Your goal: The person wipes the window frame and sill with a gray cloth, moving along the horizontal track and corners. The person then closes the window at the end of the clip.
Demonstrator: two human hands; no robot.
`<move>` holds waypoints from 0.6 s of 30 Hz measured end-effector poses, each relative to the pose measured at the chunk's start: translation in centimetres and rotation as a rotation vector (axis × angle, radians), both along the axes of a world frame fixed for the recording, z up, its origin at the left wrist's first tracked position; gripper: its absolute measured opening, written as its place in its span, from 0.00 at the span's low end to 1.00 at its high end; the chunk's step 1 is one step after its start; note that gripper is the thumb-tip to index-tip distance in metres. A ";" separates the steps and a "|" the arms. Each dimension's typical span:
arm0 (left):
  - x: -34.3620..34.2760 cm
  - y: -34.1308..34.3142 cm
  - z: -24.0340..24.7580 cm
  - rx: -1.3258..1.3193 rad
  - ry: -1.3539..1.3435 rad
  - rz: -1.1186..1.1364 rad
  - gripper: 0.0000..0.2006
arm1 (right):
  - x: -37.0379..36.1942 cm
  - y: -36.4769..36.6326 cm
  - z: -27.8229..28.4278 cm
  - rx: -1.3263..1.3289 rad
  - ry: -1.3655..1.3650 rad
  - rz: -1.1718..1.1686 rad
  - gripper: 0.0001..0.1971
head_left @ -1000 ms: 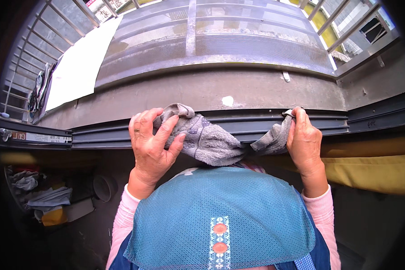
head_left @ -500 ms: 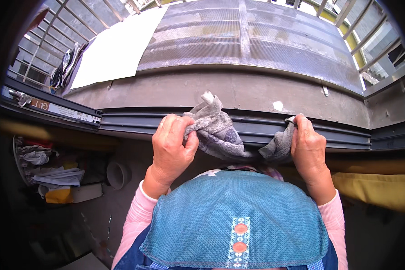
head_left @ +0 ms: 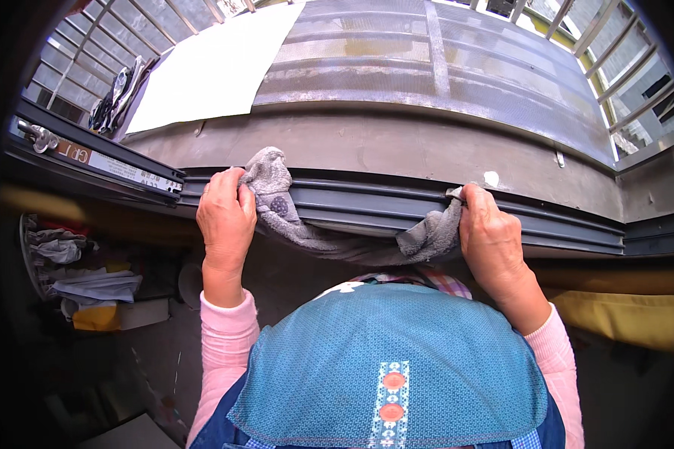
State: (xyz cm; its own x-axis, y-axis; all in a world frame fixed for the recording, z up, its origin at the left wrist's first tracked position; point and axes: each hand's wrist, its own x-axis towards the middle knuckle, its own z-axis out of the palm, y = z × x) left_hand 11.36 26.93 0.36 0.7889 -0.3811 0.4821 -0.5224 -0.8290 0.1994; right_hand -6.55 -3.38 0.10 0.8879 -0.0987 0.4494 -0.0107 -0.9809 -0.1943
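Note:
A grey towelling rag hangs slack in a curve between my two hands, its middle drooping below the inner edge of the dark window track. My left hand pinches one end at the track's left part, with a bunched piece of cloth standing up beside the fingers. At the right, my right hand grips the other end against the track, thumb and fingers closed on it. Fingertips of both hands are partly hidden by the cloth and knuckles.
Beyond the track lies a grey sill, then a ribbed translucent panel with a white sheet on it, enclosed by metal bars. Clothes and a container sit low at the left. Yellow cloth hangs at the right.
My left hand has moved left along the track with its end of the rag. My right hand has shifted slightly left. The rag is now stretched wider between them.

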 end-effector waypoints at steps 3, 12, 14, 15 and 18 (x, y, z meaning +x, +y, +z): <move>-0.3 -1.1 -0.1 0.013 -0.041 -0.169 0.10 | 0.6 0.7 0.2 0.009 0.042 0.021 0.11; -4.4 -9.3 0.5 -0.064 0.042 -0.536 0.13 | 0.4 0.6 -0.1 0.149 0.056 0.008 0.16; -5.3 -11.0 0.2 -0.045 0.073 -0.569 0.13 | 0.1 0.4 0.0 0.192 0.035 0.005 0.17; -5.7 -11.5 0.4 -0.012 0.091 -0.558 0.14 | 0.0 0.2 0.2 0.214 0.044 0.001 0.18; -7.0 -13.1 1.0 0.038 0.142 -0.577 0.18 | -0.2 -0.4 -0.1 0.249 0.003 0.036 0.18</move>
State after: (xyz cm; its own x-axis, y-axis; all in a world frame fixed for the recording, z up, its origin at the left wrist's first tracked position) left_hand 4.40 13.83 1.35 0.5053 -0.7821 0.3647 -0.8608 -0.4271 0.2766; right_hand -6.79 -3.78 -0.01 0.8940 -0.1747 0.4127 0.0222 -0.9025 -0.4301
